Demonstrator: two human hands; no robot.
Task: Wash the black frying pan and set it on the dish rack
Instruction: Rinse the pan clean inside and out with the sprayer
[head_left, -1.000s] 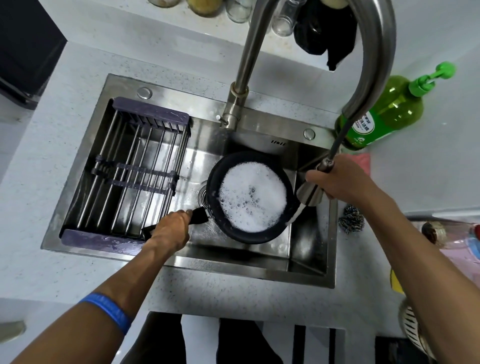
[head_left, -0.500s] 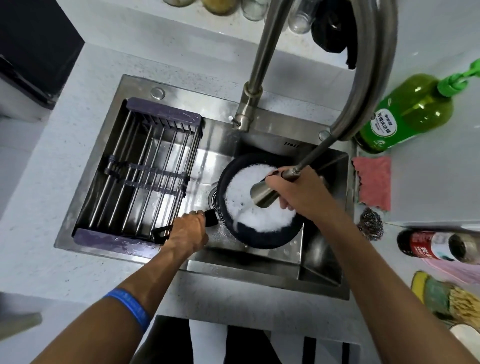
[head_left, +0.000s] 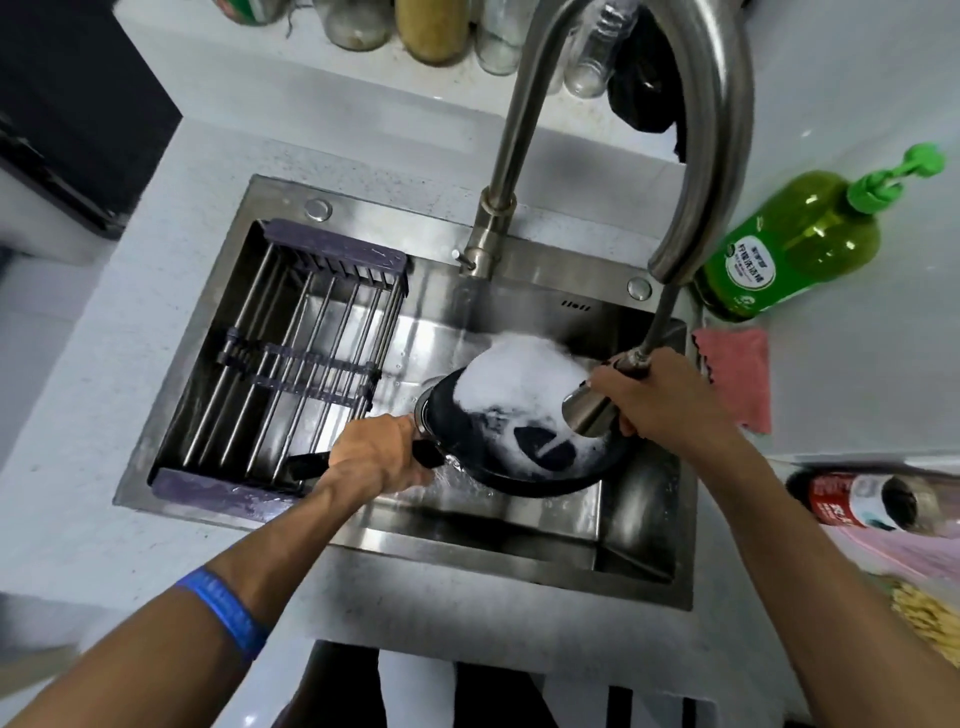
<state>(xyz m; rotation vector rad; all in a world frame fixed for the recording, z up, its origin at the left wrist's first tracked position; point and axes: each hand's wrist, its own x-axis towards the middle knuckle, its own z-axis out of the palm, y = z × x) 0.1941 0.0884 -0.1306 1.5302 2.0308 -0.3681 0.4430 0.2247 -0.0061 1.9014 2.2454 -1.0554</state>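
Nearest me, my left hand (head_left: 382, 457) is clenching the handle of the black frying pan (head_left: 524, 431), whose long axis is running from 8 o'clock at the handle to 2 o'clock at the bowl, inside the sink (head_left: 519, 556). My right hand (head_left: 657, 397), at the pan's 3 o'clock, is gripping the pull-out spray head (head_left: 589, 410) and aiming water into the foam. Compared with half a second ago, I am tilting the pan up; foam is sliding toward 12 o'clock, baring black base. The dish rack (head_left: 296, 358) is lying at 9 o'clock, nearer the left hand.
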